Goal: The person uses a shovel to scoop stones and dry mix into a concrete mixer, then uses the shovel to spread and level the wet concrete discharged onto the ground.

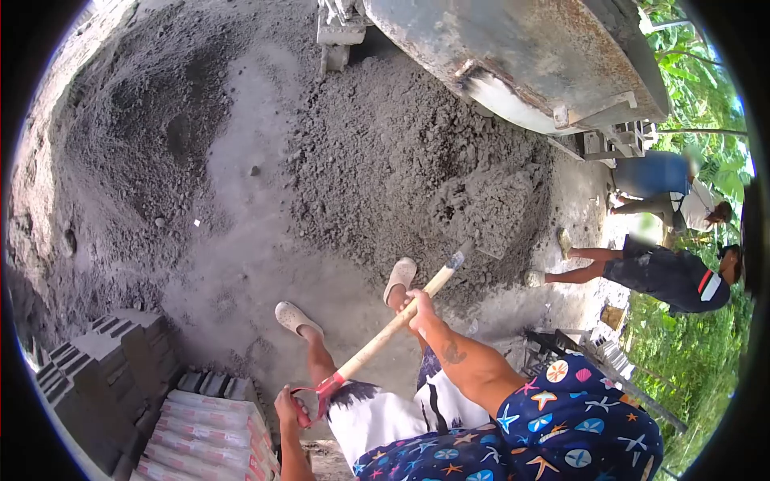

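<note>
A shovel with a pale wooden shaft (393,327) and a red handle grip (327,388) slants across the lower middle of the head view. My left hand (290,407) is closed around the red grip at its end. Farther down, my right hand (419,311) wraps around the wooden shaft near the metal socket. The shovel's blade (488,250) is at the edge of a grey, damp-looking heap of mix (489,204), and part of the blade is hidden by it. My two feet in light clogs (298,319) stand on the dusty ground beside the heap.
A large rusty metal container (521,56) stands above the heap. Another gray mound (152,136) lies at the left. Stacked concrete blocks (112,361) and packed bags (200,433) are at the lower left. Two people (666,272) stand at the right, near a blue barrel (650,174).
</note>
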